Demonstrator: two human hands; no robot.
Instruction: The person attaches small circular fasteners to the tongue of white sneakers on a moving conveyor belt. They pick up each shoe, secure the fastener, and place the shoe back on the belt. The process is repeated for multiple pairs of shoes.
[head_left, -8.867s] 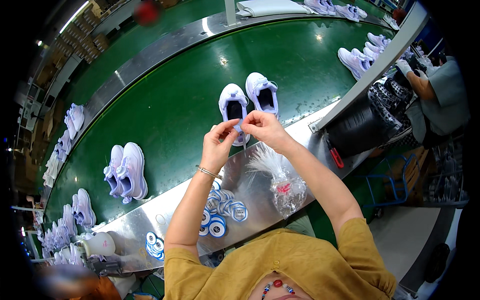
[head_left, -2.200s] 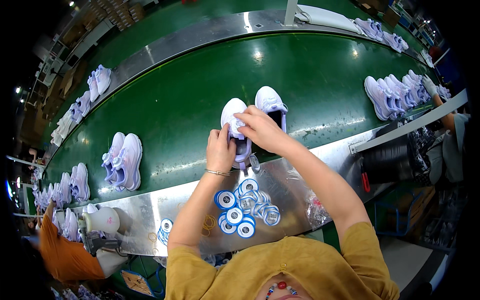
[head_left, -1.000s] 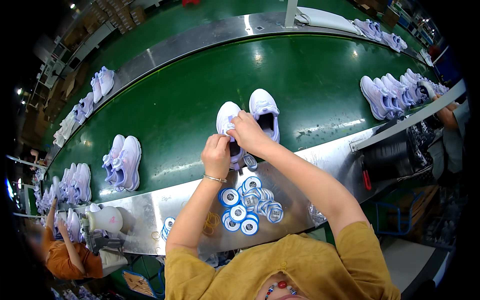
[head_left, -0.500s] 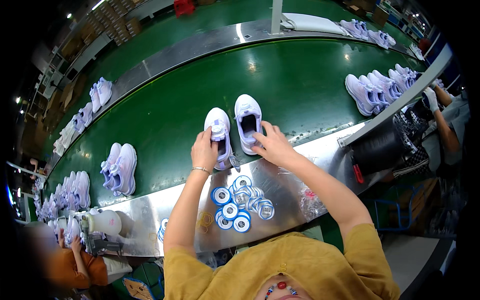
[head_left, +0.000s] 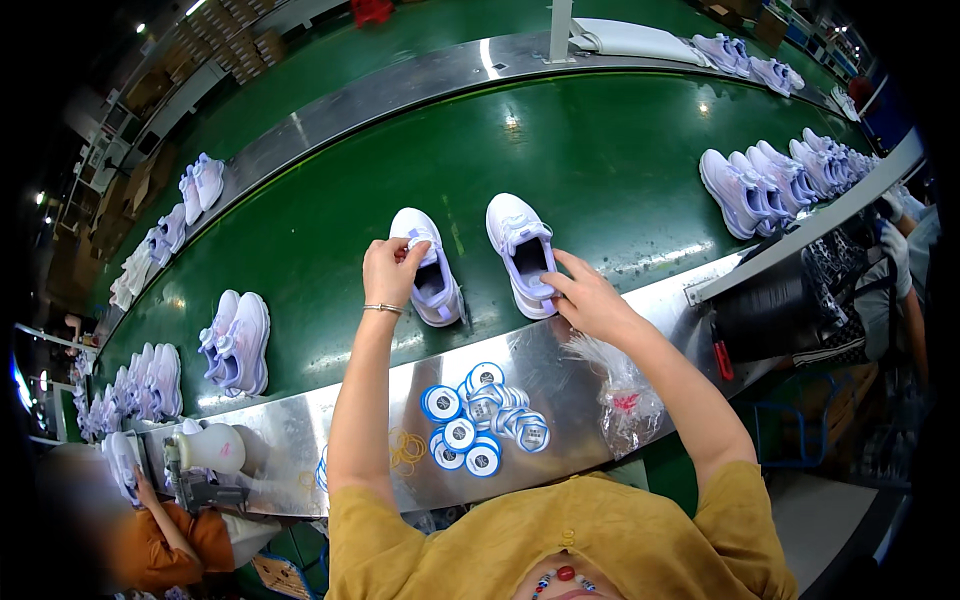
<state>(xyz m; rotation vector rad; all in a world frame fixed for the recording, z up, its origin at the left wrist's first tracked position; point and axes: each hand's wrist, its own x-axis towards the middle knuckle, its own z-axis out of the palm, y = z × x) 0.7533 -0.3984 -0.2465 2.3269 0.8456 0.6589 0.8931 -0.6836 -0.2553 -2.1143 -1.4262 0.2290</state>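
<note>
Two white and pale lilac sneakers lie on the green belt in front of me, toes pointing away and set apart. My left hand pinches the tongue and lace area of the left sneaker, partly covering it. The right sneaker shows its dark opening and pale insole. My right hand grips its heel collar, thumb at the inner edge. Nearer to me, several round blue-rimmed tags lie overlapping on the metal ledge.
Yellow rubber bands and clear plastic bags lie on the ledge. A white pair stands left, with rows of sneakers at right. A slanted metal post rises at right. Co-workers sit on both sides.
The sneakers are farther apart: the left one has shifted left and tilted, the right one has moved right. My left hand has gone from the collar to the tongue area.
</note>
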